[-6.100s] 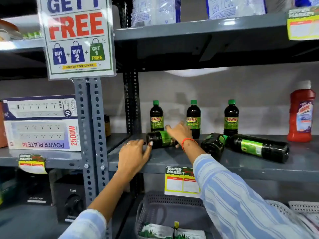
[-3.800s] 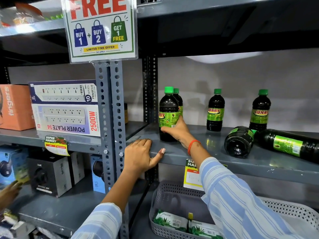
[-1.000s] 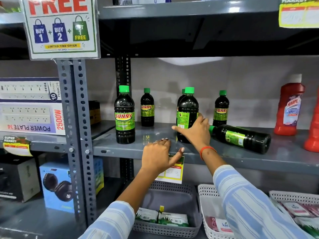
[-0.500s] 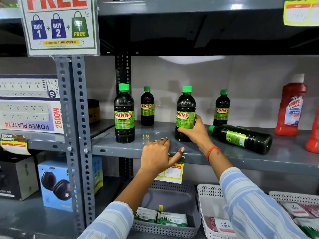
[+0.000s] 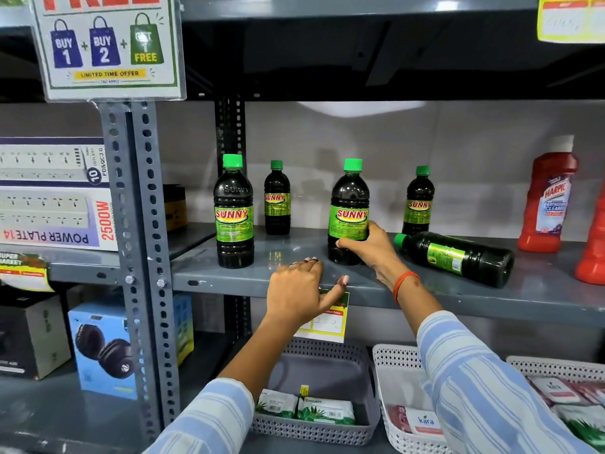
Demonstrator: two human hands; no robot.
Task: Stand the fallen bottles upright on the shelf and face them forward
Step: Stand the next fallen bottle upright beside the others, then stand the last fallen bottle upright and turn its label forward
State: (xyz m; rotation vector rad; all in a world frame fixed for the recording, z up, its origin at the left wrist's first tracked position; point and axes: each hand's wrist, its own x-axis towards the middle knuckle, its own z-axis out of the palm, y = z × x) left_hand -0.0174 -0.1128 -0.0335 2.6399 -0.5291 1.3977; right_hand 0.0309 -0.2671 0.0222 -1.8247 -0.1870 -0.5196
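Dark SUNNY bottles with green caps stand on the grey shelf (image 5: 425, 293). My right hand (image 5: 370, 249) grips the lower part of an upright front bottle (image 5: 349, 204), its label facing forward. Another front bottle (image 5: 233, 213) stands upright to the left, label forward. Two smaller-looking bottles stand further back, one at the left (image 5: 277, 198) and one at the right (image 5: 420, 201). One bottle (image 5: 458, 257) lies on its side to the right, cap pointing left. My left hand (image 5: 299, 290) rests flat on the shelf's front edge, holding nothing.
Red Harpic bottles (image 5: 548, 194) stand at the shelf's right end. A perforated metal upright (image 5: 137, 224) bounds the shelf on the left, with power strip boxes (image 5: 49, 194) beyond. Perforated baskets (image 5: 327, 430) with packets sit below. A price tag (image 5: 327, 324) hangs from the edge.
The bottle in my right hand has been turned so its SUNNY label faces forward. My left hand has stayed on the shelf edge.
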